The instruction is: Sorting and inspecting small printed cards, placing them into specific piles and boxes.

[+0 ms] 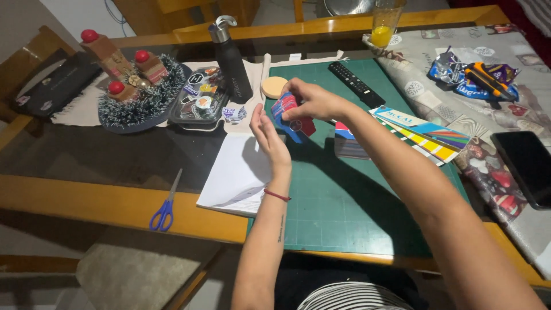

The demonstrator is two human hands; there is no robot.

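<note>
So, my right hand pinching a blue-and-red folded paper piece over the green cutting mat's far-left corner, left hand hovering open-flat beside it, holding nothing, white sheets lying underneath.

On the counter lie blue-handled scissors, a green cutting mat, a black remote control, a dark water bottle, a glass of orange juice, a fan of colour swatches and a black phone.
</note>
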